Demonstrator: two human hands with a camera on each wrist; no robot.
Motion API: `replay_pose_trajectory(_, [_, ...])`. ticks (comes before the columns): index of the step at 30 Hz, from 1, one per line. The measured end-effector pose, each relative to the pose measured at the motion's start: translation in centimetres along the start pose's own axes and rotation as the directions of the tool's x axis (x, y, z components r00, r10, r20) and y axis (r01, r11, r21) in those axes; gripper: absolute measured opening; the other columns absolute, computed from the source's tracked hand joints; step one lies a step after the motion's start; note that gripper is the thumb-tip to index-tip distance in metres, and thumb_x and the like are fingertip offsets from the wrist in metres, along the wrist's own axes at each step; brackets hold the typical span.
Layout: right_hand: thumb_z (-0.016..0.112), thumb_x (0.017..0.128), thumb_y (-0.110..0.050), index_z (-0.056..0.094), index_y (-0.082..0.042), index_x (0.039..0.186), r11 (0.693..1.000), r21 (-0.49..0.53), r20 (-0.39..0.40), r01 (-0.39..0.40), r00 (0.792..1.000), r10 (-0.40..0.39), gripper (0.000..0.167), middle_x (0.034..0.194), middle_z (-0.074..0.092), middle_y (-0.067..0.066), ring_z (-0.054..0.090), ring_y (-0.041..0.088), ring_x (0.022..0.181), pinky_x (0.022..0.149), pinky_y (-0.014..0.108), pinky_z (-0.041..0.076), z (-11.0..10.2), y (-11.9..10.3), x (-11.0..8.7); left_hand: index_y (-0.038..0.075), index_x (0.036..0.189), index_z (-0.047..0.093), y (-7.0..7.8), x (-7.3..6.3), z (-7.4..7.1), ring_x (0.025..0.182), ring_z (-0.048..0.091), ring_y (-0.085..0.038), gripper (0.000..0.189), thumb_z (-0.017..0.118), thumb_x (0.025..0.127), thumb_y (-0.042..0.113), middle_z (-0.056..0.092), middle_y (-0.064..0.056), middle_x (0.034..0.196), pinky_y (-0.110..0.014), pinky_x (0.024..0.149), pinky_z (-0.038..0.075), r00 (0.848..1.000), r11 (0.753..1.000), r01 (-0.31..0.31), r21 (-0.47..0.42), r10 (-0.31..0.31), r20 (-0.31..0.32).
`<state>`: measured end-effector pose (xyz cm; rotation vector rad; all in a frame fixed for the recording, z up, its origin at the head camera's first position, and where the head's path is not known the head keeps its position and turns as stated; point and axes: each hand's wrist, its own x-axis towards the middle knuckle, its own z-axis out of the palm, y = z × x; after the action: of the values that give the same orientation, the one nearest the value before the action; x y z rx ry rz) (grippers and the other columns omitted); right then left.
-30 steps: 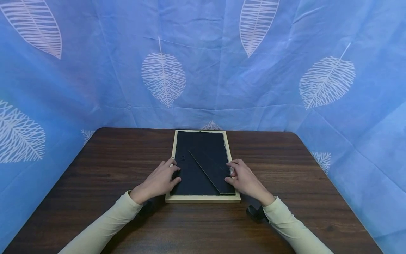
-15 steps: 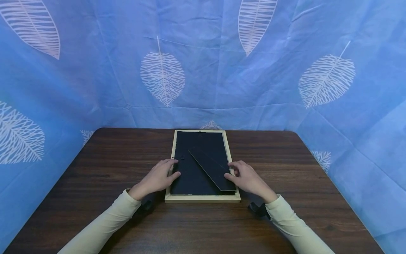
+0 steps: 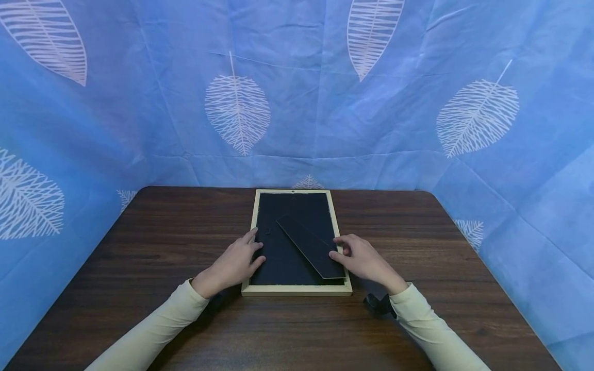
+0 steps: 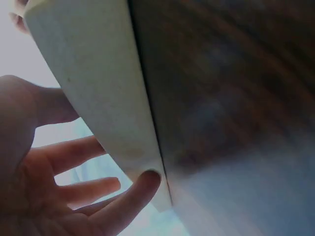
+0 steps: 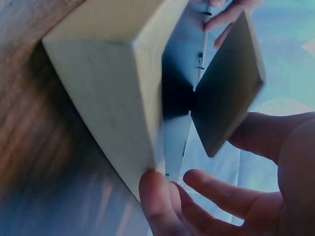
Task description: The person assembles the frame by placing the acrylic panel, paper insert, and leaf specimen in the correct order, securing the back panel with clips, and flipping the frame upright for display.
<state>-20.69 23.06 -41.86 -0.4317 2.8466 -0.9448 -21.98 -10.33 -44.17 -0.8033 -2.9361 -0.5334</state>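
We are finding the picture frame (image 3: 297, 290) lying back upward on the surface (image 3: 139, 247), its top reaching the far edge. The black back panel (image 3: 278, 263) is sitting inside the rim. The stand (image 3: 311, 250) is slanting across it, its broad end tilting clear of the panel.

The left grip (image 3: 232, 262) is resting at the frame's left edge, fingers spread, having hold of nothing. The right grip (image 3: 368, 264) is resting half open at the right edge: its thumb is lying against the stand, its fingers are touching the frame, and we are seeing no pinch on either.

We are judging the work to be at an early stage. The stand is sitting partway out; wider opening is remaining, as we are reading it, and the frame is not standing upright yet.
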Motion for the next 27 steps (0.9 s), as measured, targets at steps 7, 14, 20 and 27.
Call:
replay_pose_trajectory(7, [0.059, 0.104, -0.026, 0.057, 0.005, 0.138, 1.000, 0.004, 0.009, 0.011, 1.000, -0.011, 0.046, 0.111, 0.065, 0.015, 0.061, 0.025, 0.092, 0.078, 0.043, 0.052, -1.1, 1.6, 2.5, -0.001, 0.141, 0.059, 0.0, -0.1, 0.2, 0.134, 0.053, -0.043, 0.048, 0.065, 0.102, 0.026, 0.045, -0.024, 0.155, -0.057, 0.107, 0.045, 0.999, 1.000, 0.015, -0.011, -0.014, 0.041])
replay_pose_trajectory(14, [0.055, 0.106, -0.025, 0.045, 0.008, 0.148, 0.997, -0.081, 0.072, -0.003, 0.997, 0.009, 0.055, 0.133, 0.057, 0.026, 0.059, 0.035, 0.112, 0.094, 0.053, 0.048, -1.5, 2.9, 5.7, 0.010, 0.146, 0.057, 0.4, -0.4, -0.2, 0.148, 0.031, -0.049, 0.055, 0.066, 0.100, 0.038, 0.043, -0.017, 0.159, -0.067, 0.111, 0.035, 0.995, 0.998, -0.056, -0.026, 0.058, 0.087])
replay_pose_trajectory(20, [0.055, 0.106, -0.026, 0.034, 0.004, 0.155, 0.995, -0.103, 0.121, -0.013, 0.992, 0.026, 0.062, 0.146, 0.046, 0.032, 0.049, 0.046, 0.130, 0.103, 0.060, 0.042, -1.5, 2.6, 6.8, 0.016, 0.147, 0.057, 0.4, -0.4, 0.0, 0.151, 0.029, -0.042, 0.051, 0.062, 0.103, 0.039, 0.042, -0.010, 0.161, -0.072, 0.111, 0.030, 0.969, 0.983, -0.178, -0.035, 0.181, 0.168])
replay_pose_trajectory(27, [0.054, 0.107, -0.027, 0.034, -0.002, 0.158, 0.989, -0.149, 0.114, -0.022, 0.993, 0.039, 0.060, 0.154, 0.038, 0.033, 0.041, 0.048, 0.141, 0.110, 0.062, 0.037, -0.8, 2.9, 7.4, 0.013, 0.147, 0.057, 0.3, -0.3, -0.1, 0.151, 0.030, -0.042, 0.050, 0.062, 0.103, 0.036, 0.043, -0.011, 0.160, -0.062, 0.115, 0.034, 0.957, 0.976, -0.206, -0.065, 0.215, 0.196])
